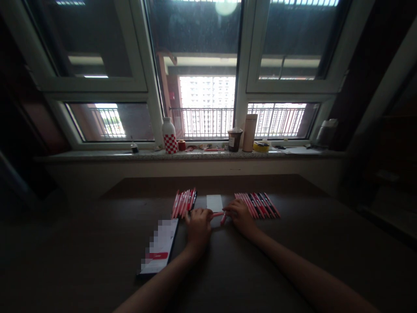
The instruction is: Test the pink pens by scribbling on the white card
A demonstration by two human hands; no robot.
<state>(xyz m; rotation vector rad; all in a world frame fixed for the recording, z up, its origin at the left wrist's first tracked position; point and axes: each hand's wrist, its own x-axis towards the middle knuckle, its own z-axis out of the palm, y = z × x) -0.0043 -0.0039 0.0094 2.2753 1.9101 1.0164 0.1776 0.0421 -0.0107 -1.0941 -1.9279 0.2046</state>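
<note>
My left hand [197, 228] is closed round one end of a pink pen [217, 214], low over the dark table [293, 243]. My right hand [240, 216] is closed on a second pink piece [223, 220], a pen or a cap, just right of it. The two hands nearly touch. A small white paper [214, 202] lies just beyond them. A row of pink and red pens [184, 202] lies to the left of the paper. A longer row of pink, red and dark pens [259, 204] lies to the right.
A phone [159, 250] with a lit screen lies by my left forearm. On the window sill [97, 155] stand a red-checked white bottle [170, 135], a dark cup [234, 139], a tall beige tumbler [250, 132] and small items.
</note>
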